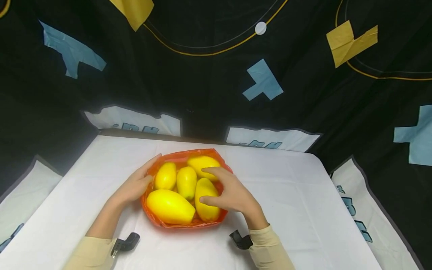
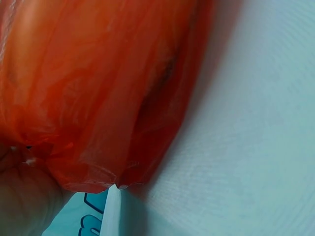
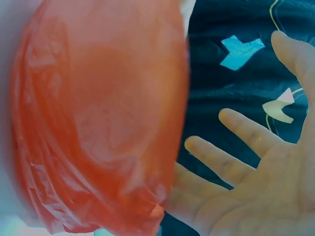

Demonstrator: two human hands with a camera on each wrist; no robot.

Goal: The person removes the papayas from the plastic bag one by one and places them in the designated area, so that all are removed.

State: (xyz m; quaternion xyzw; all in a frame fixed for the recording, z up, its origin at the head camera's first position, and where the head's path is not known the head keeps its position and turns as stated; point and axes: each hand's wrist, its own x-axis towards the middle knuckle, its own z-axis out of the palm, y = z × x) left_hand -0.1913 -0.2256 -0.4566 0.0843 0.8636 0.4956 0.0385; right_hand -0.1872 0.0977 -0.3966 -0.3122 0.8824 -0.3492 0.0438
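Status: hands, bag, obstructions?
Left hand touching red bag. Five yellow fruits visible inside. Right hand open over bag's right side, partly covering two.

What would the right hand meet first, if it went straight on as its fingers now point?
Probably the farthest yellow fruit in the red bag: in the head view, the right hand partly overlaps it. The height above it is unclear.

I see the table [image 1: 297,210] brightly lit, with haze near its far-left corner. My left wrist view is dim, the blurred bag [image 2: 93,98] casting soft shadow; my right is washed-out and bluish.
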